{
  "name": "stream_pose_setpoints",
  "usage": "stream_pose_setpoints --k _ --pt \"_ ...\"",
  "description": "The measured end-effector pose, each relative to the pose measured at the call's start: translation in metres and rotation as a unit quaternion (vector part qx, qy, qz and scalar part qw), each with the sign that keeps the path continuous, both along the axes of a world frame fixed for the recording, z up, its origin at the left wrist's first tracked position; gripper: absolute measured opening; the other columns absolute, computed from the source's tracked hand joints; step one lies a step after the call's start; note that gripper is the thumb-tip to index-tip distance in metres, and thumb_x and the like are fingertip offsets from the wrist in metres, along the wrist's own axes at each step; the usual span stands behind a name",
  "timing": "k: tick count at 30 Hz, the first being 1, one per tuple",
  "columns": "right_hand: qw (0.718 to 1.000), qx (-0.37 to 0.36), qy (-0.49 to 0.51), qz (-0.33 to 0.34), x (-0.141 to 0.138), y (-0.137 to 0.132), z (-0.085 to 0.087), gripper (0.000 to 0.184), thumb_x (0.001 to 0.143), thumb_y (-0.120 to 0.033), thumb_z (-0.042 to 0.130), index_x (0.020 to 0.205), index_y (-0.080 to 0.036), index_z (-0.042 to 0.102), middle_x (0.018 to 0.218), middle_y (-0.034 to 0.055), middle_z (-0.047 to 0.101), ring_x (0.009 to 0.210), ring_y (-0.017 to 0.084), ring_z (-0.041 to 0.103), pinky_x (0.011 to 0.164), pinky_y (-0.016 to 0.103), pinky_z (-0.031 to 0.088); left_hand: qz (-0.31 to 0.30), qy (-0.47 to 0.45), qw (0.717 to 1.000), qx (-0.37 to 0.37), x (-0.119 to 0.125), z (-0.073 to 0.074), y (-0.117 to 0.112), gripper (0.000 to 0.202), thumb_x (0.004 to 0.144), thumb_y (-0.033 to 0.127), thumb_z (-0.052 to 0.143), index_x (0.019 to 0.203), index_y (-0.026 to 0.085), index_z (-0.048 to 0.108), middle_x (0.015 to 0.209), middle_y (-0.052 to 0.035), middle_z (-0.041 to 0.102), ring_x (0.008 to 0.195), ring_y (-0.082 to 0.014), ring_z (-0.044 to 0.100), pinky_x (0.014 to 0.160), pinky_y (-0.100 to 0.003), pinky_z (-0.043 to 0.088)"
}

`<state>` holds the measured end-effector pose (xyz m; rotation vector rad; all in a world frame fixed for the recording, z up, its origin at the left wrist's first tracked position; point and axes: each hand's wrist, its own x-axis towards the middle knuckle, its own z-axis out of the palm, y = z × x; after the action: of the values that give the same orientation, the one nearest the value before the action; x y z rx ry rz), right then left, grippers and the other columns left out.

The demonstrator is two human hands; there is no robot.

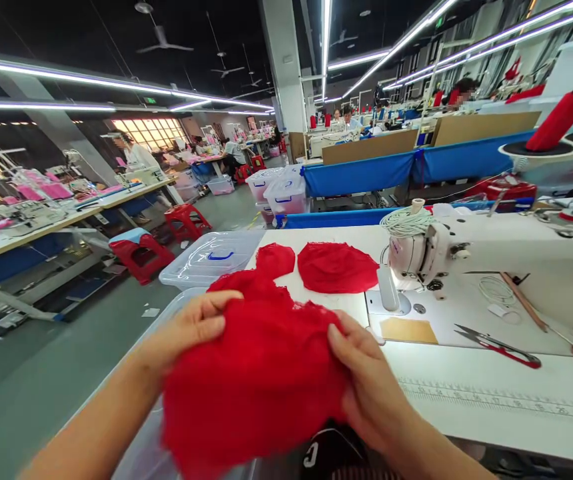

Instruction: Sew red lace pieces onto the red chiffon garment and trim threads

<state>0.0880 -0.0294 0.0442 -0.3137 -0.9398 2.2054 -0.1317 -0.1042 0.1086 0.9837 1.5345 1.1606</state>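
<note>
Between my two hands a piece of red fabric (pixel 256 380) is spread, its lower part hanging down and blurred. My left hand (pixel 194 330) pinches its upper left edge between thumb and fingers. My right hand (pixel 364 373) grips the right edge, with the thumb on top and the fingers partly hidden behind the cloth. Past it, a flat oval red piece (pixel 337 267) and a smaller red piece (pixel 275 260) lie on the white table (pixel 316 235). More red cloth (pixel 246 285) lies directly behind the held piece, by the table's left edge.
On the right stands a white sewing machine (pixel 491 240) with thread snips (pixel 499 345) and a printed ruler (pixel 496 398) in front. A lidded clear plastic bin (pixel 211 257) sits left of the table. Red stools (pixel 141 253) stand on the floor. Several people work farther back.
</note>
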Motion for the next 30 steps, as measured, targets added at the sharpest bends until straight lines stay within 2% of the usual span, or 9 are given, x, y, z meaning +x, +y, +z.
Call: stream_pose_setpoints --k 3,5,7,11,15,19,24,27,30 --pt "0.999 -0.018 0.000 0.041 -0.038 0.002 -0.012 0.027 0.079 -0.035 0.063 0.100 -0.021 0.051 0.103 0.0093 0.066 0.096 0.023 0.065 0.081 0.039 0.055 0.006 0.136 0.990 -0.045 -0.046 0.010 0.022 0.042 0.056 0.049 0.077 0.084 0.021 0.066 0.077 -0.0047 0.070 0.063 -0.0207 0.064 0.057 -0.030 0.052" --pt "0.999 0.023 -0.046 0.008 -0.046 0.004 -0.025 0.031 0.075 -0.027 0.066 0.101 -0.022 0.050 0.113 0.0080 0.061 0.107 0.020 0.061 0.093 0.037 0.050 0.011 0.227 0.973 -0.049 -0.072 0.005 0.039 0.040 0.060 0.048 0.073 0.089 0.021 0.067 0.086 -0.0041 0.072 0.075 -0.0221 0.066 0.067 -0.030 0.054" --pt "0.990 0.098 -0.100 -0.022 -0.036 0.006 -0.041 0.033 0.074 -0.022 0.066 0.103 -0.022 0.050 0.114 0.0082 0.058 0.109 0.019 0.060 0.096 0.037 0.048 -0.006 0.275 0.959 -0.070 -0.090 -0.006 0.052 0.039 0.054 0.047 0.076 0.080 0.020 0.068 0.080 -0.0049 0.072 0.079 -0.0263 0.066 0.069 -0.033 0.054" --pt "0.949 0.249 -0.166 -0.096 0.016 0.016 -0.074 0.023 0.086 -0.026 0.053 0.108 -0.022 0.050 0.109 0.0093 0.058 0.090 0.017 0.065 0.079 0.035 0.056 0.027 0.380 0.924 -0.036 -0.105 -0.019 0.070 0.036 0.056 0.048 0.072 0.080 0.021 0.068 0.083 -0.0072 0.071 0.087 -0.0309 0.064 0.075 -0.037 0.053" --pt "0.867 0.336 -0.278 -0.240 0.060 0.034 -0.097 0.018 0.090 -0.028 0.046 0.105 -0.020 0.052 0.091 0.0062 0.062 0.070 0.015 0.064 0.067 0.032 0.056 0.077 0.467 0.880 0.044 -0.083 -0.018 0.111 0.029 0.071 0.043 0.061 0.089 0.021 0.066 0.098 -0.0087 0.068 0.103 -0.0322 0.058 0.086 -0.041 0.048" --pt "0.856 0.326 -0.314 -0.250 0.069 0.046 -0.107 0.018 0.090 -0.030 0.043 0.101 -0.019 0.053 0.082 0.0051 0.063 0.064 0.016 0.064 0.061 0.031 0.056 -0.011 0.479 0.876 0.057 -0.030 -0.045 0.168 0.021 0.082 0.036 0.059 0.072 0.018 0.066 0.080 -0.0017 0.067 0.088 -0.0229 0.064 0.083 -0.034 0.049" --pt "0.827 0.388 -0.332 -0.236 0.067 0.045 -0.104 0.013 0.087 -0.020 0.043 0.094 -0.020 0.054 0.075 0.0028 0.065 0.063 0.015 0.064 0.059 0.030 0.054 -0.050 0.442 0.895 0.040 0.007 -0.085 0.202 0.025 0.090 0.034 0.057 0.105 0.014 0.061 0.104 -0.0049 0.064 0.088 -0.0193 0.063 0.075 -0.036 0.054" --pt "0.819 0.400 -0.338 -0.232 0.067 0.046 -0.103 0.016 0.086 -0.014 0.041 0.093 -0.019 0.053 0.075 0.0027 0.065 0.063 0.015 0.063 0.060 0.029 0.053 -0.047 0.391 0.918 0.049 0.011 -0.087 0.209 0.026 0.089 0.033 0.058 0.108 0.016 0.060 0.106 -0.0053 0.063 0.091 -0.0201 0.063 0.076 -0.036 0.054" --pt "0.817 0.404 -0.342 -0.228 0.068 0.047 -0.103 0.017 0.087 -0.013 0.039 0.094 -0.019 0.053 0.076 0.0027 0.065 0.064 0.014 0.062 0.061 0.029 0.052 -0.034 0.313 0.945 0.083 0.016 -0.071 0.214 0.023 0.090 0.035 0.054 0.098 0.014 0.061 0.093 -0.0040 0.064 0.078 -0.0164 0.063 0.069 -0.033 0.054"
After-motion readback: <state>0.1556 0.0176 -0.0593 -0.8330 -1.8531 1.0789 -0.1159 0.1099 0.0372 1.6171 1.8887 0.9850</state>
